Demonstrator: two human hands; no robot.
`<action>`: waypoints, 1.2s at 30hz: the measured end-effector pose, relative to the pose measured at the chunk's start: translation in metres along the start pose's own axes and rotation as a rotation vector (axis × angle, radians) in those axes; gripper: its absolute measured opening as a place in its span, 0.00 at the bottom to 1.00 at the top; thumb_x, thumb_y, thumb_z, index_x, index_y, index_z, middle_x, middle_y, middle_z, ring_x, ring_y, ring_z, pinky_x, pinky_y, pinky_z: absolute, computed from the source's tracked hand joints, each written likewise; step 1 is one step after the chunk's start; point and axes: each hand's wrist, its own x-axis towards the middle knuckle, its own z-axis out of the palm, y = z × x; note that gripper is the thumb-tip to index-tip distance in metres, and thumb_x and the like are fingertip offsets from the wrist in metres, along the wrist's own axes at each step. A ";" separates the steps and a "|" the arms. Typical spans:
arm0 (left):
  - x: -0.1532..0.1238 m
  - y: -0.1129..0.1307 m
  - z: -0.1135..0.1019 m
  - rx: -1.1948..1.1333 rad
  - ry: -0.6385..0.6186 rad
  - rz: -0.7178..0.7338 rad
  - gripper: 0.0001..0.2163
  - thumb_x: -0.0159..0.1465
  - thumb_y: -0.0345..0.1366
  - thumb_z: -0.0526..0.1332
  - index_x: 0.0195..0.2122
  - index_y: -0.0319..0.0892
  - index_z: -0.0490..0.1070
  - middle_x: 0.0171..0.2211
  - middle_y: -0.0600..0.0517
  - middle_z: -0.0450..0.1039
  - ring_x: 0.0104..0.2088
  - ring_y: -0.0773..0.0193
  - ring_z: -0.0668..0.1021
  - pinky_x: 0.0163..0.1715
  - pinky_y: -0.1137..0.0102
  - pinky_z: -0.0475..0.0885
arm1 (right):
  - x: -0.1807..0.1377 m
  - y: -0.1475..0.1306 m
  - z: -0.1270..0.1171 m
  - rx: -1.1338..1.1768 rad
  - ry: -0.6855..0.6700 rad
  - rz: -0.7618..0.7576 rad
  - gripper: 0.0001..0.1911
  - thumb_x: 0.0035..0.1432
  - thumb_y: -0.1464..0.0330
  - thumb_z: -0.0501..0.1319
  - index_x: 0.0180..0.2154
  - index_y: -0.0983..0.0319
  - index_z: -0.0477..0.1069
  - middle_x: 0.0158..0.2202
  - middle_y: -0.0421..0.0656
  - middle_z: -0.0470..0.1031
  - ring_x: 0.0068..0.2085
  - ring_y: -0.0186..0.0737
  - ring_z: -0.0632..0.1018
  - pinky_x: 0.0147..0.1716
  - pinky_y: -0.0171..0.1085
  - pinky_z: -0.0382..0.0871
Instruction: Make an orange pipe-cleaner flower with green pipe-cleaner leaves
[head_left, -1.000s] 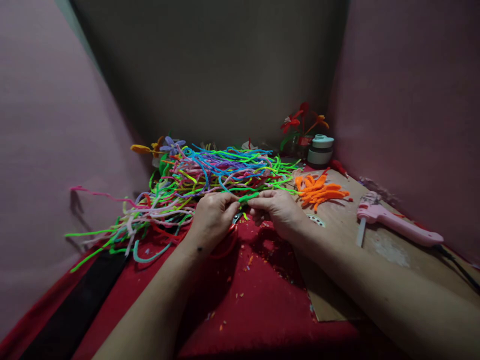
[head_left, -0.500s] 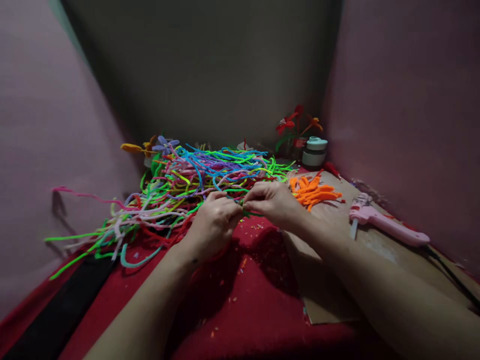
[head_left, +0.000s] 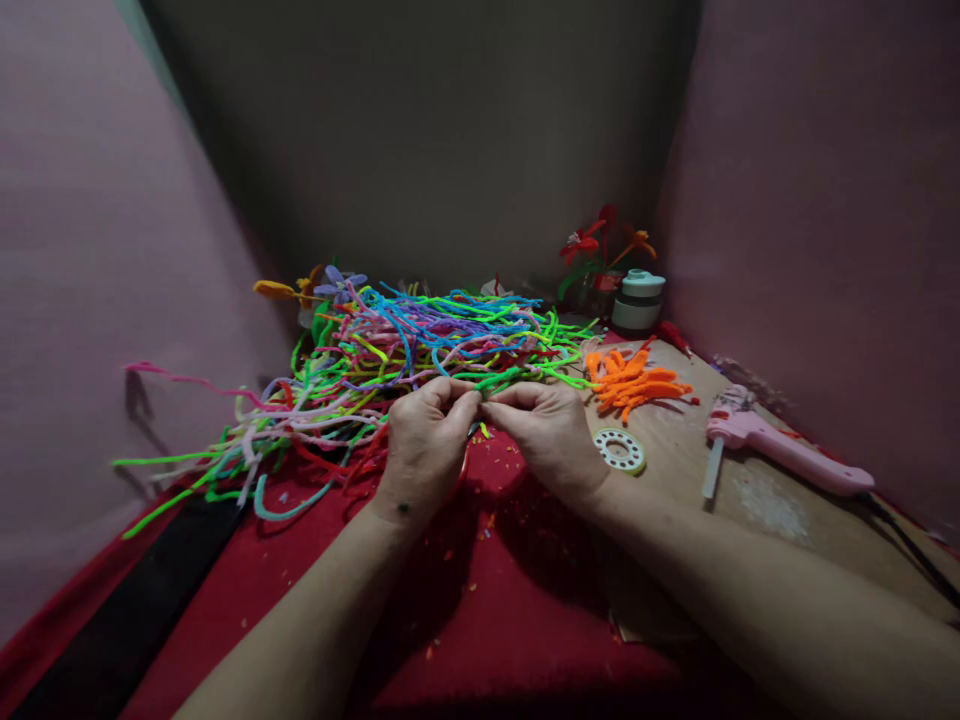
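My left hand (head_left: 427,440) and my right hand (head_left: 551,435) meet at the fingertips over the red cloth, just in front of the pile. Both are closed in a pinch on a green pipe cleaner (head_left: 499,380), mostly hidden by the fingers and hard to separate from the strands behind. Beyond them spreads a tangled heap of pipe cleaners (head_left: 450,335) in blue, pink, purple, green, white and red. A bunch of short orange pipe cleaner pieces (head_left: 634,380) lies right of my right hand. Near that wrist is a pale disc with a ring of holes (head_left: 619,451).
A pink glue gun (head_left: 787,455) with a cord rests on the brown board (head_left: 772,540) at right. Behind stand a lidded jar (head_left: 638,300), red flowers (head_left: 589,240) and a purple flower (head_left: 341,284). A black strip (head_left: 127,610) crosses the red cloth (head_left: 300,580); scraps are scattered there.
Both hands have turned, bringing the thumbs into view, and still pinch together. The holed disc, hidden before, now shows beside my right wrist. The whole view has shifted slightly.
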 end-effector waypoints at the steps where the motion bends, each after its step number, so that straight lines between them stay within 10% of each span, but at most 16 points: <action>1: 0.000 -0.001 0.001 0.042 0.001 0.031 0.06 0.55 0.33 0.58 0.27 0.39 0.74 0.24 0.53 0.75 0.25 0.66 0.75 0.27 0.71 0.68 | -0.001 0.001 -0.001 -0.164 0.014 -0.122 0.08 0.51 0.69 0.59 0.22 0.64 0.72 0.22 0.40 0.72 0.24 0.31 0.69 0.26 0.33 0.59; 7: -0.002 -0.010 0.001 0.488 0.061 0.544 0.08 0.58 0.30 0.55 0.25 0.40 0.70 0.24 0.50 0.74 0.29 0.61 0.74 0.40 0.61 0.65 | -0.001 0.007 -0.008 -1.013 0.042 -0.747 0.14 0.58 0.73 0.52 0.22 0.63 0.70 0.22 0.43 0.70 0.28 0.36 0.67 0.27 0.37 0.53; 12: 0.003 -0.010 -0.004 0.671 -0.051 0.713 0.09 0.59 0.29 0.53 0.22 0.40 0.68 0.20 0.50 0.70 0.26 0.62 0.72 0.41 0.61 0.64 | 0.005 0.001 -0.012 -1.035 0.011 -0.762 0.13 0.58 0.73 0.53 0.24 0.62 0.72 0.26 0.45 0.70 0.33 0.39 0.66 0.31 0.37 0.56; 22: 0.010 -0.012 -0.014 0.484 -0.093 0.864 0.08 0.61 0.29 0.52 0.27 0.42 0.68 0.25 0.53 0.73 0.29 0.66 0.73 0.44 0.64 0.63 | 0.025 -0.004 -0.021 0.393 -0.224 0.591 0.05 0.43 0.76 0.60 0.18 0.66 0.70 0.16 0.40 0.69 0.18 0.30 0.67 0.19 0.32 0.57; 27: 0.009 -0.010 -0.016 0.486 -0.058 0.874 0.08 0.61 0.29 0.53 0.28 0.42 0.68 0.26 0.53 0.75 0.31 0.66 0.74 0.47 0.63 0.62 | 0.023 -0.004 -0.021 0.638 -0.336 0.919 0.09 0.48 0.77 0.55 0.19 0.67 0.69 0.17 0.42 0.69 0.19 0.29 0.68 0.21 0.30 0.61; 31: 0.012 -0.013 -0.016 0.533 -0.095 0.847 0.09 0.61 0.29 0.51 0.27 0.42 0.68 0.25 0.53 0.74 0.30 0.67 0.74 0.47 0.63 0.61 | 0.021 -0.002 -0.018 0.421 -0.268 0.618 0.05 0.46 0.74 0.58 0.22 0.66 0.71 0.19 0.42 0.71 0.20 0.32 0.68 0.21 0.32 0.60; 36: 0.014 -0.020 -0.013 0.575 -0.135 0.826 0.08 0.60 0.29 0.53 0.26 0.42 0.68 0.24 0.52 0.72 0.28 0.65 0.72 0.44 0.63 0.63 | 0.013 0.001 -0.013 -0.307 -0.051 -0.219 0.07 0.50 0.72 0.59 0.32 0.64 0.75 0.32 0.46 0.75 0.35 0.40 0.72 0.36 0.39 0.65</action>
